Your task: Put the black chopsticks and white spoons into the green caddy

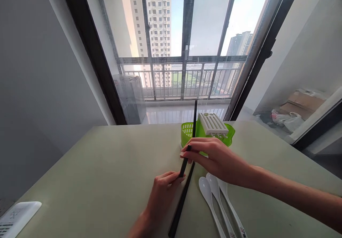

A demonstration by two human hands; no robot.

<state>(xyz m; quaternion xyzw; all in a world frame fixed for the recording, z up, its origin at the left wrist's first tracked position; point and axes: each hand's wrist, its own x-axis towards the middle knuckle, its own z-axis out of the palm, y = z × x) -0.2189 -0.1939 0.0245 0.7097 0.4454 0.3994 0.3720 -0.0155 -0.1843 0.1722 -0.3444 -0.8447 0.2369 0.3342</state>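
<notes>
Head view shows both hands meeting over the middle of the desk (107, 166), toward its far edge. The left hand (160, 191) is curled, its fingertips pinching the lower part of a short black chopstick (185, 161); the right hand (213, 158) grips the same stick's upper end between thumb and fingers. A second, longer black chopstick (180, 204) lies slanted on the desk just beneath them, its near end cut off at the bottom of the picture. Both sticks are slim, matte and square-looking, though their tips are hard to make out.

Just right of the long stick, near the desk's front edge, three glossy white spoons (213, 198) lie side by side, bowls pointing away; small red and dark marks sit on their handles, too tiny to read, and the handles run out of frame.

Behind the right hand, by the far edge, stands a bright green plastic holder (188, 131) with slotted walls and a white ribbed lid (213, 124) tilted on top. One more black chopstick (195, 118) stands upright in it. The hand hides the holder's base.

At the near left corner a white flat device (16, 216) with grey print is partly cut off; its writing is unreadable.
</notes>
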